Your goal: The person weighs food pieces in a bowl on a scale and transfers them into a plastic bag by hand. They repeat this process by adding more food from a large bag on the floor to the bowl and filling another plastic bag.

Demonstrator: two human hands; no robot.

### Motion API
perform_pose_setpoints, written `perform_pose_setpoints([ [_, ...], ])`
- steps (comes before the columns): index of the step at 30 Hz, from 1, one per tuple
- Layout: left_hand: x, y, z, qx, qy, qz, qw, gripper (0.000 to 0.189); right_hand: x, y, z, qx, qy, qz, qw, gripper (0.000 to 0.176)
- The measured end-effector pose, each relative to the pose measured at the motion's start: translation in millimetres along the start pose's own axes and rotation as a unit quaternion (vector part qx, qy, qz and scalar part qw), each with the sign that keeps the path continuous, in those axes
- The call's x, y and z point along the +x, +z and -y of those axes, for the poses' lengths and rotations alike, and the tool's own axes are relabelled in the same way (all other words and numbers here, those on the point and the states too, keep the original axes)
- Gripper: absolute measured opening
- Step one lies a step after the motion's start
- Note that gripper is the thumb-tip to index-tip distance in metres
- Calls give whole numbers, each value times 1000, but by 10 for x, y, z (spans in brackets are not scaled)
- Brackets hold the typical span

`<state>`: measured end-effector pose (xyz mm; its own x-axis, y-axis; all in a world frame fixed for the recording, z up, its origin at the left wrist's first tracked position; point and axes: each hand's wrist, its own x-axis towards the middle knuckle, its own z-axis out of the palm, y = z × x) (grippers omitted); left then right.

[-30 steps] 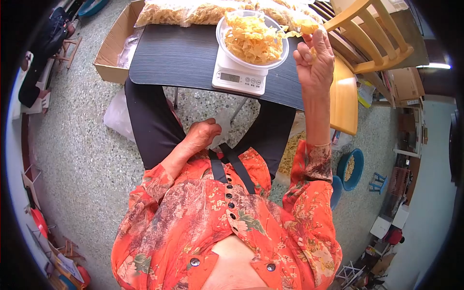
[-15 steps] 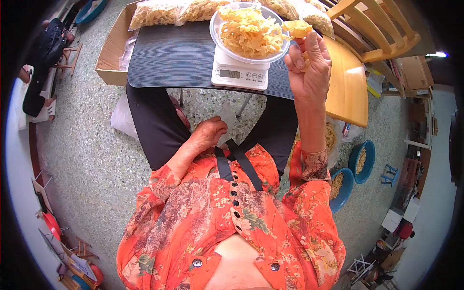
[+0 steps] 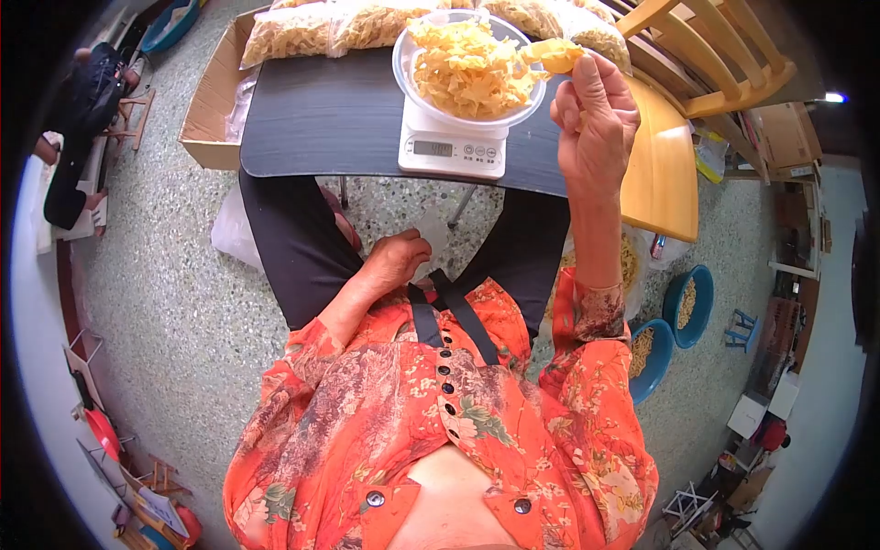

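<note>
A clear plastic bowl [image 3: 400, 78] heaped with yellow, frilly dried flakes [image 3: 472, 69] sits on a white digital scale [image 3: 454, 151]. Its display is lit, but the figures are too faint to read. At the bowl's right rim, my right hand [image 3: 596, 119] pinches one dried flake [image 3: 555, 57] between thumb and forefinger, its far end over the heap. My left hand [image 3: 399, 258] rests low over my lap, fingers curled round a thin translucent plastic bag [image 3: 431, 234].
Filled bags of dried flakes [image 3: 367, 27] line the dark table's [image 3: 321, 110] far edge. A cardboard box [image 3: 206, 119] stands left. To the right are a wooden chair [image 3: 674, 165], blue basins [image 3: 692, 293] and a small blue stool [image 3: 740, 328]. Another person [image 3: 82, 119] is at far left.
My right hand has shifted slightly right and turned. The flake at its fingertips now reaches toward the heap, and a piece seen in the palm earlier no longer shows. My left hand has hardly moved.
</note>
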<state>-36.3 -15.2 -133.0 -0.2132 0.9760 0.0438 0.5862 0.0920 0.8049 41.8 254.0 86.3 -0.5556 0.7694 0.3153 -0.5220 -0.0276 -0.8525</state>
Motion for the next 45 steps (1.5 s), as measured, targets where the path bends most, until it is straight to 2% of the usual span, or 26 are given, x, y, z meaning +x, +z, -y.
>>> perform_pose_setpoints([
  [2, 32, -16, 6, 1, 2, -5, 1000, 9, 107, 38, 73, -16, -14, -10, 1000, 21],
  [4, 18, -14, 0, -13, 6, -20, 1000, 4, 203, 50, 115, -86, -12, -21, 996, 22],
  [8, 22, 7, 30, -2, 10, -23, 1000, 4, 374, 1, 105, -111, 15, -19, 994, 18],
  [10, 27, -18, -16, -4, 18, -34, 999, 4, 433, -38, 74, -105, 25, -12, 994, 17],
  [13, 27, -31, -42, -11, 9, -34, 999, 4, 465, -122, 34, -38, 96, 4, 995, 15],
  [22, 37, -52, -62, -8, 13, -38, 999, 3, 526, -75, 2, 5, 150, -28, 988, 16],
  [29, 49, -41, -30, 3, 17, -31, 999, 4, 584, -73, -45, 38, 126, -7, 991, 15],
  [35, 46, -56, -53, -4, 22, -33, 999, 7, 611, -39, -64, -5, 100, -28, 995, 14],
  [37, 45, -53, -43, -5, 22, -30, 999, 7, 621, -45, -82, -32, 57, -12, 998, 14],
  [45, 40, -73, -63, -5, 26, -36, 999, 7, 718, -80, -59, -99, 72, -7, 992, 21],
])
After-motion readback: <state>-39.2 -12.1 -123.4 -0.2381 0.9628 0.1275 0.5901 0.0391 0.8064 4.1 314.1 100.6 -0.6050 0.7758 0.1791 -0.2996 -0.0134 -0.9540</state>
